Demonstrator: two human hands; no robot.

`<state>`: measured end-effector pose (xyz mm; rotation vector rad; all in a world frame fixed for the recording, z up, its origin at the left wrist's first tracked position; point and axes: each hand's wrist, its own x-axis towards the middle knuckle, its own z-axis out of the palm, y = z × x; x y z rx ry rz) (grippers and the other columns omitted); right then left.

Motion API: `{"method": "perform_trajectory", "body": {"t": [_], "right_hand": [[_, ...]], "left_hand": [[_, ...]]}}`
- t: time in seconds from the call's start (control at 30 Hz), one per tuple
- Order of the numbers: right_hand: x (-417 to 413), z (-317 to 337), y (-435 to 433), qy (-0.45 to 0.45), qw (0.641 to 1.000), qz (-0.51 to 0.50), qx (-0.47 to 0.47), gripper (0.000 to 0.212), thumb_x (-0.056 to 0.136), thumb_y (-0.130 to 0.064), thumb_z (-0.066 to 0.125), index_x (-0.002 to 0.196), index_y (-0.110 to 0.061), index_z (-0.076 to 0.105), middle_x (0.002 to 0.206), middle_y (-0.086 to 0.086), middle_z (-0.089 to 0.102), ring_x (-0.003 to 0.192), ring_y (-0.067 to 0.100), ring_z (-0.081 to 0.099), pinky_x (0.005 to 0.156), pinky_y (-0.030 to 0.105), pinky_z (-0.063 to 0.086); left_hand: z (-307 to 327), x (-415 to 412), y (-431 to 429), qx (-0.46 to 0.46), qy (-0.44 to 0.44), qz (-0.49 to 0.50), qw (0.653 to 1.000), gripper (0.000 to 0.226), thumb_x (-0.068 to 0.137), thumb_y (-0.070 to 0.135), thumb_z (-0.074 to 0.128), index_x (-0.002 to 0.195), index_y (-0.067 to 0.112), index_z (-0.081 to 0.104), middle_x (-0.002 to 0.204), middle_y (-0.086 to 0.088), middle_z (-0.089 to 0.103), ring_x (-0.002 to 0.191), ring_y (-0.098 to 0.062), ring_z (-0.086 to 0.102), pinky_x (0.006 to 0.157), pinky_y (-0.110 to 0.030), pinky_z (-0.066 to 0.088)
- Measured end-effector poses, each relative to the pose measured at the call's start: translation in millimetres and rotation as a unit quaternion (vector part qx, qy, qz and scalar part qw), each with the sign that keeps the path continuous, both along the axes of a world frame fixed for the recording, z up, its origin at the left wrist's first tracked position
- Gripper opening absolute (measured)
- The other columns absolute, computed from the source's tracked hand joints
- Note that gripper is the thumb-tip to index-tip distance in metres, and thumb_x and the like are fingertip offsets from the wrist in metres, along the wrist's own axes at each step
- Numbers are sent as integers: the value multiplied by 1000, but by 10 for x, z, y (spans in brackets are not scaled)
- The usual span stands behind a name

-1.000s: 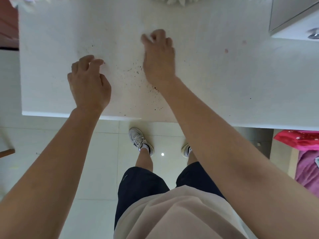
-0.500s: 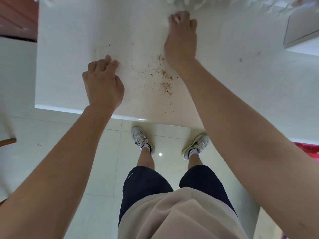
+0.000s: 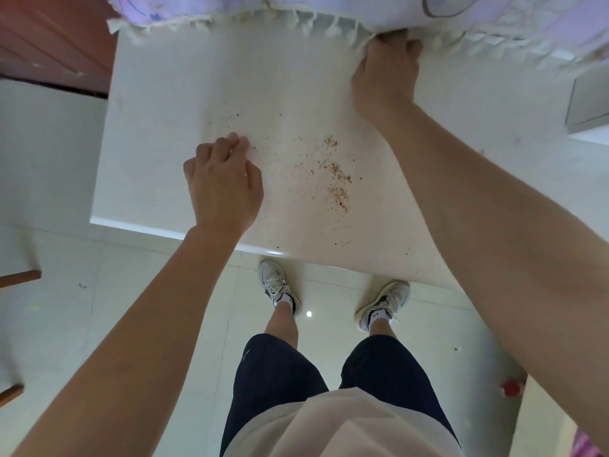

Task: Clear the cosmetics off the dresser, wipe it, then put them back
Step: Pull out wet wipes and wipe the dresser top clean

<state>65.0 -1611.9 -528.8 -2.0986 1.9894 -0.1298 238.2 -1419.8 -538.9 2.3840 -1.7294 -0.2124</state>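
Note:
The white dresser top (image 3: 164, 133) lies below me, with brown crumbs (image 3: 336, 179) scattered over its middle. No cosmetics are in view. A pale fringed cloth (image 3: 296, 11) with lilac print covers the far edge. My right hand (image 3: 385, 74) reaches to that far edge and grips the cloth's fringe, fingertips tucked under it. My left hand (image 3: 224, 183) rests on the top near the front edge, fingers curled with the tips touching the surface, holding nothing.
A white cabinet corner (image 3: 586, 107) juts in at the right. Dark red-brown furniture (image 3: 56, 41) stands at the far left. My legs and sneakers stand on pale floor tiles (image 3: 66, 291) below the dresser's front edge. A small red object (image 3: 511, 388) lies on the floor.
My right hand has moved away from me across the top to the cloth's fringe and taken hold of it. My left hand has barely shifted. The cloth has come into view.

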Motion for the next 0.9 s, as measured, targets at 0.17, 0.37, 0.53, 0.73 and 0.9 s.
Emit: {"method": "perform_trajectory", "body": {"t": [0.17, 0.37, 0.53, 0.73, 0.9], "right_hand": [[606, 43, 203, -33, 973, 220, 56, 54, 93, -3, 36, 145, -18, 43, 156, -3, 31, 131, 31, 33, 107, 40, 33], [411, 0, 493, -35, 974, 221, 45, 53, 95, -4, 36, 140, -27, 50, 155, -7, 36, 130, 30, 38, 106, 40, 29], [329, -62, 504, 10, 998, 64, 24, 61, 90, 1, 37, 146, -23, 39, 159, -2, 29, 129, 32, 35, 102, 41, 34], [941, -56, 587, 15, 998, 57, 31, 64, 90, -2, 36, 151, -21, 32, 162, -6, 21, 127, 29, 34, 98, 35, 30], [1211, -38, 929, -67, 969, 235, 39, 53, 88, -1, 40, 134, -22, 56, 152, -6, 42, 116, 29, 46, 93, 38, 37]], "left_hand": [[113, 215, -54, -32, 91, 6, 995, 32, 94, 25, 51, 120, 16, 66, 120, -3, 67, 109, -26, 61, 96, -43, 45], [225, 641, -160, -90, 173, 60, 979, 21, 95, 29, 57, 107, 16, 68, 90, -1, 68, 78, -14, 63, 80, -27, 51], [150, 956, -155, -82, 116, 50, 989, 30, 95, 13, 45, 115, 16, 67, 115, -4, 65, 105, -24, 58, 87, -27, 42], [40, 1083, -41, -70, 68, -32, 995, 33, 88, 9, 44, 110, 12, 69, 114, -7, 67, 105, -29, 59, 82, -39, 47], [-60, 1018, -42, -58, 29, -7, 998, 37, 84, 13, 41, 105, 11, 70, 108, -8, 67, 103, -33, 57, 80, -41, 41]]}}
